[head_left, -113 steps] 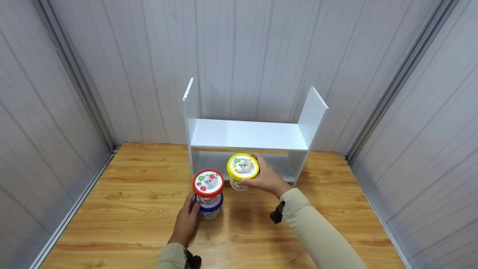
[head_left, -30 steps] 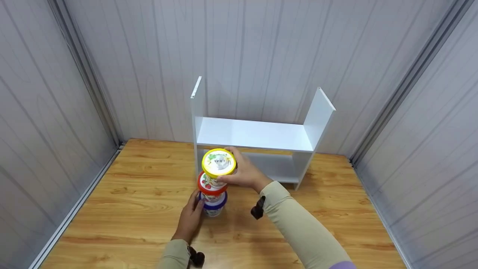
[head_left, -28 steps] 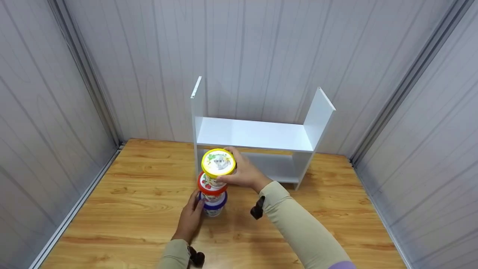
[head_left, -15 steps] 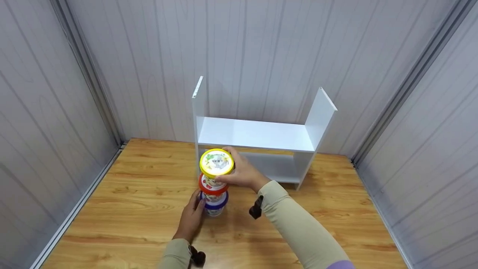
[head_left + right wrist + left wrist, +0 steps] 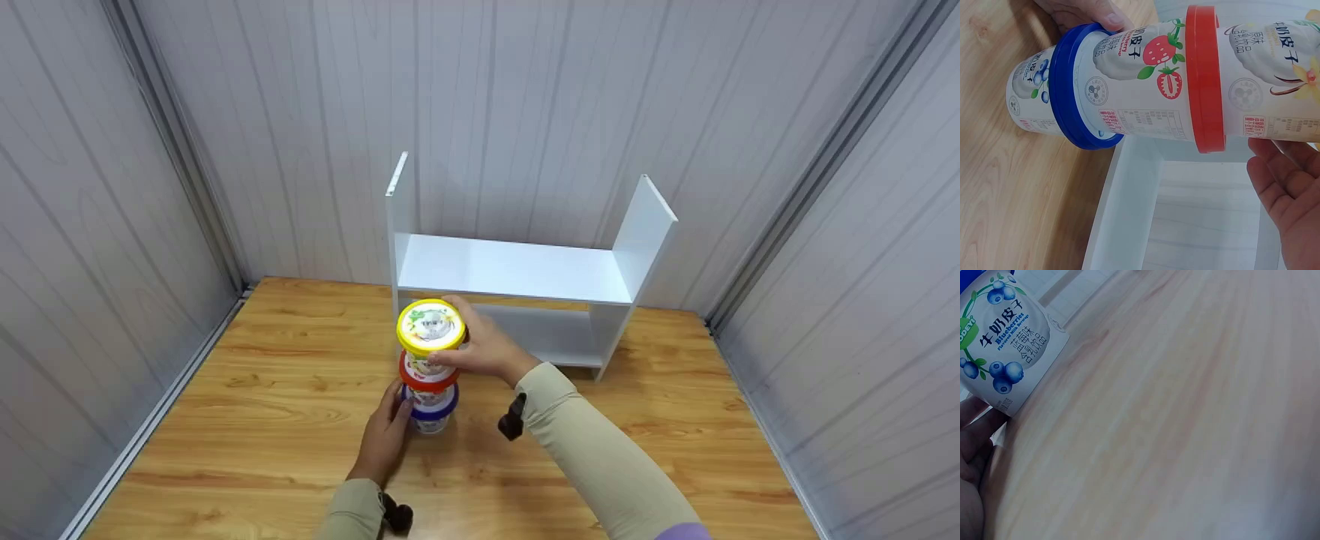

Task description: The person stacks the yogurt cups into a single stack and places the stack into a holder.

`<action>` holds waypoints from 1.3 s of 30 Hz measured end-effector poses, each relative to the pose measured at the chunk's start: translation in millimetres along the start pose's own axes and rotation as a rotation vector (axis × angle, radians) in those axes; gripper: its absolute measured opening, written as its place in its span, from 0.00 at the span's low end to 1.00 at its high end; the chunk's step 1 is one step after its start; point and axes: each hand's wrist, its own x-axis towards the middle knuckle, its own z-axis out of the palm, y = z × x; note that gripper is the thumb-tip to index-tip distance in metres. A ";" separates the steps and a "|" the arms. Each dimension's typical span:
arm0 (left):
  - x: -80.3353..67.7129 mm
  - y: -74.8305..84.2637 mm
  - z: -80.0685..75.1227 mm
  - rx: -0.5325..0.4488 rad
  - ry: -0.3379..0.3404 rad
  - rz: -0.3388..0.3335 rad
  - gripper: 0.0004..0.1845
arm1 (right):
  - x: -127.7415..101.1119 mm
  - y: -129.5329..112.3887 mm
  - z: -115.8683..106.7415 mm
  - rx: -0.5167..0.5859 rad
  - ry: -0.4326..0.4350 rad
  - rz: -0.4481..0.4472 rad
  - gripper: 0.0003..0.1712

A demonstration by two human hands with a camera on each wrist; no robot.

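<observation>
Three lidded milk drink cups stand in a column on the table. At the bottom is the blue-lidded blueberry cup (image 5: 1002, 343). Above it sits the red-lidded strawberry cup (image 5: 1145, 84). The yellow-lidded cup (image 5: 431, 326), with a vanilla flower printed on it, rests at the top, its base meeting the red lid. My right hand (image 5: 487, 345) holds the yellow-lidded cup from the right, thumb in front and fingers behind. My left hand (image 5: 382, 435) grips the blueberry cup from the left, its thumb near the blue lid; its far fingers are partly hidden.
Just behind the cups stands a white two-tier shelf (image 5: 517, 270) with upright side panels. The wooden table (image 5: 262, 420) spreads to both sides. Pale panelled walls (image 5: 525, 112) enclose the back, left and right.
Some seconds ago the yellow-lidded cup was right of the stack; my right hand has since brought it over the strawberry cup. Lately it shifted slightly left. My left hand has stayed at the blueberry cup.
</observation>
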 end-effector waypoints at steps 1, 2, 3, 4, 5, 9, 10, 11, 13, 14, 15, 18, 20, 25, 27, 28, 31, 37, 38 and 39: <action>0.4 0.0 0.2 0.004 0.000 0.000 0.32 | 0.1 0.5 -0.1 -0.002 -0.001 -0.003 0.55; 0.8 0.3 0.4 0.011 -0.001 0.001 0.32 | 0.0 0.6 -0.3 -0.003 0.000 -0.002 0.56; 1.3 0.5 0.6 0.014 -0.003 0.002 0.32 | -0.1 0.5 -0.5 -0.007 0.001 0.000 0.56; 1.6 0.7 0.7 0.014 -0.004 0.000 0.32 | -0.2 0.3 -0.8 -0.005 0.003 0.006 0.56; 1.7 1.2 0.8 0.015 -0.006 -0.001 0.32 | -0.3 0.1 -1.1 -0.005 0.005 0.013 0.57; 2.0 2.3 0.8 0.002 -0.007 0.002 0.31 | -1.4 -1.2 -2.3 0.013 0.001 0.047 0.60; 1.8 2.6 0.8 -0.001 -0.007 0.002 0.31 | -1.7 -1.4 -2.6 0.016 0.000 0.055 0.61; 1.8 2.8 0.9 -0.006 -0.009 0.002 0.31 | -2.2 -1.5 -2.8 0.020 -0.001 0.062 0.61; 1.7 2.7 1.0 -0.013 -0.010 0.001 0.31 | -3.0 -2.1 -3.1 0.025 -0.003 0.067 0.62; 1.8 2.5 1.1 -0.014 -0.011 0.002 0.31 | -3.6 -2.4 -3.3 0.028 -0.002 0.071 0.63; 1.8 2.3 1.3 -0.017 -0.011 0.001 0.31 | -4.2 -2.5 -3.5 0.026 0.000 0.075 0.64; 1.7 1.3 2.0 -0.028 -0.013 -0.005 0.31 | -6.8 -3.0 -4.8 0.005 0.008 0.080 0.67; 1.8 -0.1 2.5 -0.035 -0.015 -0.011 0.31 | -9.5 -2.7 -6.7 -0.014 0.018 0.078 0.69; 2.5 -3.4 1.3 -0.040 -0.015 -0.021 0.31 | -15.8 0.4 -14.7 -0.050 0.056 -0.009 0.65; 2.6 -3.9 -0.5 -0.028 -0.010 -0.007 0.31 | -18.0 2.0 -18.5 -0.058 0.074 -0.044 0.63; 2.3 -4.3 -1.4 -0.021 -0.007 -0.003 0.30 | -19.3 2.7 -20.1 -0.065 0.081 -0.057 0.61; 1.9 -4.0 -3.7 0.003 0.006 0.012 0.30 | -24.0 4.1 -26.0 -0.070 0.104 -0.077 0.58; 3.2 -2.6 -2.4 0.000 0.001 0.020 0.29 | -37.0 10.7 -41.8 -0.071 0.171 -0.075 0.53; 3.2 -3.1 -1.6 -0.003 -0.001 0.016 0.29 | -40.2 12.6 -44.7 -0.069 0.184 -0.071 0.52; 2.8 -3.2 -0.6 -0.002 -0.004 0.020 0.29 | -43.4 14.9 -47.8 -0.066 0.198 -0.064 0.51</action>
